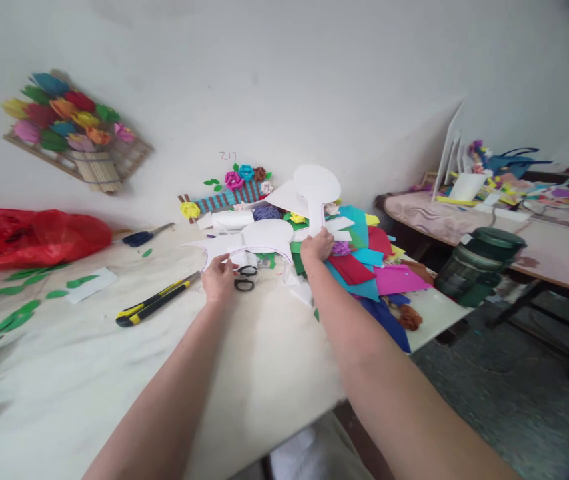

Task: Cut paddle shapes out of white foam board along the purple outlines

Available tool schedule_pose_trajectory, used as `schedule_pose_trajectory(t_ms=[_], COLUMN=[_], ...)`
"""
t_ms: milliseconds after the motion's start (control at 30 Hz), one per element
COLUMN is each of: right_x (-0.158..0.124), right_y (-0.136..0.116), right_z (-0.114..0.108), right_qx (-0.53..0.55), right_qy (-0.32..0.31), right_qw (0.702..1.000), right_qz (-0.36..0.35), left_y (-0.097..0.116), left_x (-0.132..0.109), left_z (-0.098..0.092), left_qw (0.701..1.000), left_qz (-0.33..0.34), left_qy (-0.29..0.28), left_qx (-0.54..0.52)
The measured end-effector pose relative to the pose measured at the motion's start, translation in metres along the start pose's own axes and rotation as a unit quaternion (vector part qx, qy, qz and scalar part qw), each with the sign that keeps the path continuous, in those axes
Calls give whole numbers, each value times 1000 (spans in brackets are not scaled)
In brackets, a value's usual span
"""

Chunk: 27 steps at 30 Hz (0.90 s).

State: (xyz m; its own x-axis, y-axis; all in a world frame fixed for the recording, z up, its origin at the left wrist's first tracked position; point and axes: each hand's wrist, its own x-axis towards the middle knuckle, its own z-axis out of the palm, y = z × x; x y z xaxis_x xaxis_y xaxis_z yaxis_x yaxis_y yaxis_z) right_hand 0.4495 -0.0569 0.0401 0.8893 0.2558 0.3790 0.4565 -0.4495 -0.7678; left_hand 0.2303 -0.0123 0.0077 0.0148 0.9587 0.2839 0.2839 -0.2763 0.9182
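Observation:
My right hand (318, 246) grips the stem of a white paddle-shaped cutout (317, 184), its round end up. My left hand (219, 278) has its fingers closed at the edge of a white sheet with a curved cut edge (250, 251); a purple line runs along that curve. Black-handled scissors (245, 279) lie just right of my left fingers. A yellow and black utility knife (158, 301) lies to the left of that hand. Around my right hand spreads a heap of coloured paper or felt sheets (399, 280).
At left are a red plastic bag (34, 237), dark blue scissors (147, 235) and green leaf cutouts (15, 317). Crafted flowers (235, 181) lean at the wall. A dark green jar (481, 263) stands by the table's right edge; a second table (414, 208) is beyond.

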Motion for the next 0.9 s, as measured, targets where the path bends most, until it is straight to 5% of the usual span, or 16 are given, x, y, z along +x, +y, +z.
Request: schedule_pose_trajectory(t_ms=[633,800,900], right_x=[6,-1,-11], right_y=[6,1,-12], right_z=[15,17,19], right_qx=[-67,-107,-114], right_qy=[17,11,-50], right_qw=[997,986,965], right_qz=[-36,-128,-229], left_y=[-18,-20,-19], left_x=[1,4,6], left_z=[-7,-9,-12], left_qw=[998,997,994], left_qz=[6,-11,-30], left_qy=[37,74,99], left_qx=[43,37,48])
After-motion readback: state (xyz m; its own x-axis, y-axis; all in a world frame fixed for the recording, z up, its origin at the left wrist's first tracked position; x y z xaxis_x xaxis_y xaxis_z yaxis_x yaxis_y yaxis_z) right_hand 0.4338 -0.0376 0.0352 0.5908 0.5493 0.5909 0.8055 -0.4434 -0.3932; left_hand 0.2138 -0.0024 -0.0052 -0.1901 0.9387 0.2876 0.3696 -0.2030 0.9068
